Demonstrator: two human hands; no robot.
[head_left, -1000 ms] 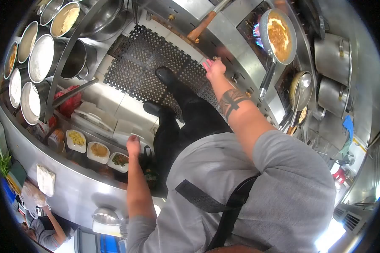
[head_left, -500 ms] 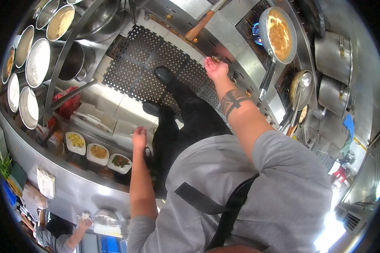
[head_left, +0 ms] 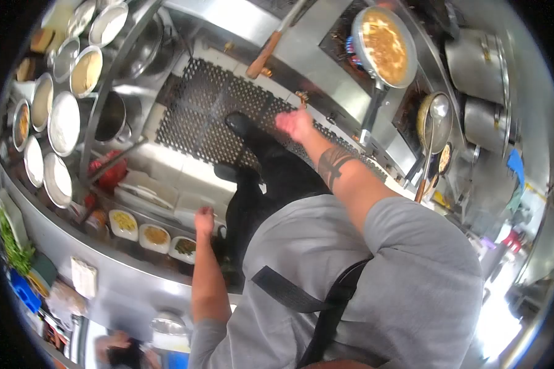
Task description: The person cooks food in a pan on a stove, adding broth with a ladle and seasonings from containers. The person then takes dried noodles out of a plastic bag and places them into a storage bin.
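Note:
My left hand (head_left: 205, 219) hangs with curled fingers beside the black trousers, near a small white container of dark green and reddish food (head_left: 184, 247); nothing shows in it. Past the knees, over the floor mat's edge, my right hand (head_left: 294, 123) has its fingers spread and slightly blurred, holding nothing. It is near the front of the stove (head_left: 332, 101). On a lit burner sits a grey frying pan (head_left: 410, 61) with orange-brown sauce and pale streaks, its black handle pointing towards the front edge. Neither hand touches the pan.
A second pan (head_left: 426, 123) with a ladle stands beside the first. Large steel pots (head_left: 477, 67) line the right. Round containers (head_left: 64, 123) fill the left shelf. A perforated black mat (head_left: 197, 111) covers the floor. A wooden handle (head_left: 264, 55) juts from the stove. A blurred co-worker (head_left: 123, 350) is at lower left.
The view has shifted, with the pan now further left and the shelf containers lower. My right hand has moved left, away from the stove front. The co-worker has moved right.

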